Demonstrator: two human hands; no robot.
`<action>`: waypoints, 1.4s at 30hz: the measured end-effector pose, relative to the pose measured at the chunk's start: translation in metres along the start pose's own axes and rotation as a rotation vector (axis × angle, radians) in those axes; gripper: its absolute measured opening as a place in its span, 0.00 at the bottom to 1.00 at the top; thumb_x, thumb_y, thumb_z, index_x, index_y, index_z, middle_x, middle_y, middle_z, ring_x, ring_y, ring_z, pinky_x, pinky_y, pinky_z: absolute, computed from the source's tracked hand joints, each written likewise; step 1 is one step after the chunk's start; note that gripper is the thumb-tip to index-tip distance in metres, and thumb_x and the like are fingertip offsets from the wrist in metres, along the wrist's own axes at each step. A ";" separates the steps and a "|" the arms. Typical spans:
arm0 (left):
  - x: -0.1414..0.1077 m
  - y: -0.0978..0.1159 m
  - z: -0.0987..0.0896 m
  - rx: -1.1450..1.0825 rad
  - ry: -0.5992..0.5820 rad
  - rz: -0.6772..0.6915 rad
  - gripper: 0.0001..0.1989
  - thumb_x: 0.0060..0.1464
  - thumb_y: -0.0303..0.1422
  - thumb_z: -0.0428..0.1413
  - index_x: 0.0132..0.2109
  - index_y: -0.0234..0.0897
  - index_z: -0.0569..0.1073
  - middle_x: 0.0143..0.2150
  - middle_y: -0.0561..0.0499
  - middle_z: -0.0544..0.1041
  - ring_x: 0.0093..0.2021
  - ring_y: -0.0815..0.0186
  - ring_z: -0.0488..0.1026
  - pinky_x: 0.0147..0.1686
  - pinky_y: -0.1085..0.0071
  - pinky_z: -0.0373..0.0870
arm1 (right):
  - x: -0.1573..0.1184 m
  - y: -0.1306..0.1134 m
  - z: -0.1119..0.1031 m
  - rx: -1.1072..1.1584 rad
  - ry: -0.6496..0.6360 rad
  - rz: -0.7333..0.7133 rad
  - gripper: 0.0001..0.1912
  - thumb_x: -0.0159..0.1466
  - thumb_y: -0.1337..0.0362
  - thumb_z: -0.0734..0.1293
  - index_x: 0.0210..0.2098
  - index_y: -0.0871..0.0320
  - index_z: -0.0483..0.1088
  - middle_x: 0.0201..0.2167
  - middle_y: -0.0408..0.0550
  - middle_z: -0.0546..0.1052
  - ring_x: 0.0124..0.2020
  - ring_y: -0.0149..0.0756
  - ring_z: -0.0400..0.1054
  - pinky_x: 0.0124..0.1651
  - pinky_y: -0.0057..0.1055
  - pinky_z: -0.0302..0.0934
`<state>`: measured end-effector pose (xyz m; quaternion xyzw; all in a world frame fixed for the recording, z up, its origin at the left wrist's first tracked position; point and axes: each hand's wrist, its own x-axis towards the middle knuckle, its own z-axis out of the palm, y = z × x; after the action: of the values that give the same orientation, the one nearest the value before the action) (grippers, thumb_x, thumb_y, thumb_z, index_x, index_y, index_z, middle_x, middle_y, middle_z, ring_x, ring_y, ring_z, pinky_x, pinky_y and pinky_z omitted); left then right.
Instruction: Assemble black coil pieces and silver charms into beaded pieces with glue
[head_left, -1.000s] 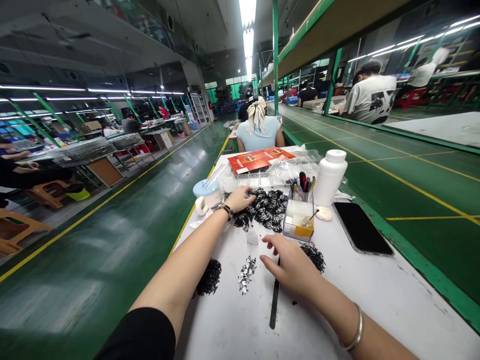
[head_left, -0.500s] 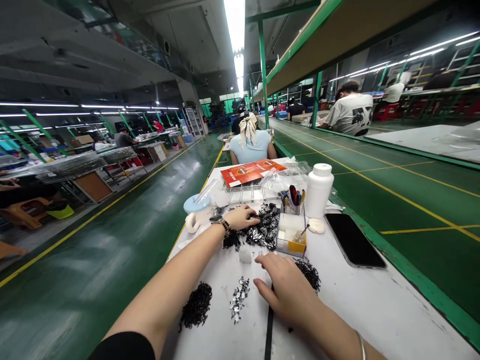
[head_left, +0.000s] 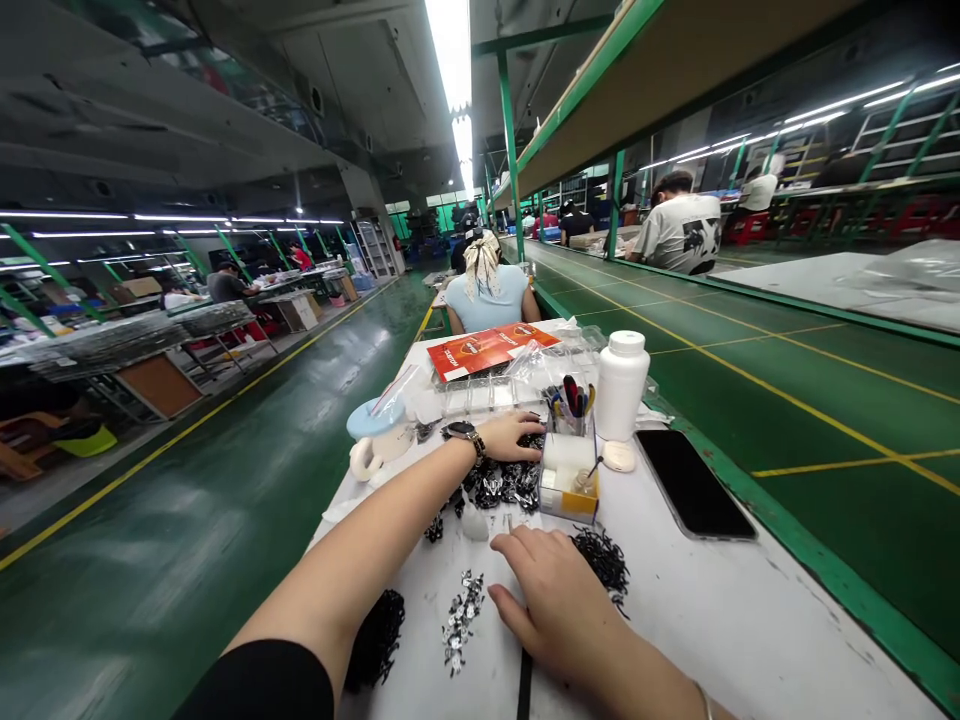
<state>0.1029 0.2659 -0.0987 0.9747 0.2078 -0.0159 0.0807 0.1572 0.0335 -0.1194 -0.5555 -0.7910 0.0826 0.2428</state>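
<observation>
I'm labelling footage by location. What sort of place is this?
Probably a factory workshop: small black parts heaped on a table, several people beyond it, and a yellow line along the green floor.

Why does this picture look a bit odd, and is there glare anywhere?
Head view: the ceiling lights are washed out to plain white; the glossy green floor shows pale, streaky reflections on the left; things toward the edges look stretched, as with a wide lens; the small black pieces by the left hand blend together, hard to tell apart.
</observation>
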 end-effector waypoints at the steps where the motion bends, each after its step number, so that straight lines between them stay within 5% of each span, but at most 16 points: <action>1: 0.001 0.000 0.003 0.004 -0.016 0.009 0.20 0.59 0.39 0.54 0.56 0.39 0.67 0.63 0.42 0.62 0.59 0.53 0.63 0.56 0.48 0.63 | 0.000 0.000 0.000 -0.006 0.000 -0.003 0.13 0.63 0.65 0.61 0.48 0.57 0.65 0.40 0.50 0.73 0.40 0.44 0.66 0.41 0.40 0.57; 14: -0.048 -0.025 -0.021 0.050 -0.083 -0.074 0.17 0.59 0.41 0.54 0.51 0.37 0.70 0.52 0.44 0.72 0.49 0.58 0.70 0.50 0.52 0.68 | 0.000 -0.004 -0.001 0.008 -0.015 -0.013 0.12 0.63 0.65 0.61 0.47 0.57 0.66 0.40 0.50 0.73 0.38 0.44 0.65 0.40 0.39 0.55; 19: -0.023 -0.017 -0.018 0.028 0.023 -0.038 0.20 0.60 0.40 0.53 0.57 0.38 0.66 0.57 0.42 0.67 0.54 0.55 0.68 0.53 0.50 0.66 | -0.001 -0.003 -0.001 0.006 -0.015 -0.009 0.12 0.63 0.65 0.61 0.47 0.57 0.66 0.40 0.50 0.73 0.39 0.44 0.65 0.40 0.40 0.55; 25: 0.023 -0.011 0.005 0.048 0.008 0.069 0.18 0.60 0.37 0.54 0.55 0.38 0.67 0.61 0.42 0.64 0.57 0.54 0.65 0.54 0.49 0.65 | 0.000 0.002 0.002 -0.017 0.012 0.004 0.12 0.62 0.65 0.62 0.46 0.56 0.66 0.39 0.49 0.73 0.38 0.44 0.66 0.40 0.39 0.55; 29: 0.030 -0.017 0.010 0.063 -0.015 0.097 0.16 0.60 0.36 0.54 0.53 0.36 0.69 0.56 0.43 0.68 0.52 0.56 0.69 0.50 0.53 0.69 | 0.004 0.006 0.004 -0.031 0.003 0.009 0.13 0.60 0.65 0.63 0.46 0.55 0.66 0.39 0.48 0.74 0.38 0.43 0.66 0.40 0.38 0.55; 36: -0.016 -0.029 0.000 0.024 -0.062 0.089 0.15 0.59 0.39 0.54 0.49 0.35 0.71 0.52 0.44 0.71 0.48 0.59 0.71 0.48 0.55 0.69 | 0.003 0.008 0.002 -0.032 -0.037 0.005 0.10 0.61 0.63 0.63 0.42 0.56 0.66 0.37 0.47 0.73 0.37 0.42 0.66 0.39 0.37 0.53; 42: -0.051 -0.017 -0.011 -0.037 -0.029 0.078 0.19 0.57 0.41 0.55 0.53 0.37 0.69 0.55 0.43 0.70 0.56 0.56 0.65 0.57 0.52 0.59 | 0.002 0.007 0.001 -0.042 -0.027 -0.008 0.07 0.62 0.62 0.62 0.40 0.56 0.66 0.35 0.46 0.73 0.36 0.42 0.65 0.39 0.37 0.51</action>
<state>0.0496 0.2630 -0.0877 0.9800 0.1688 -0.0228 0.1024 0.1619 0.0378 -0.1225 -0.5560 -0.7980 0.0728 0.2207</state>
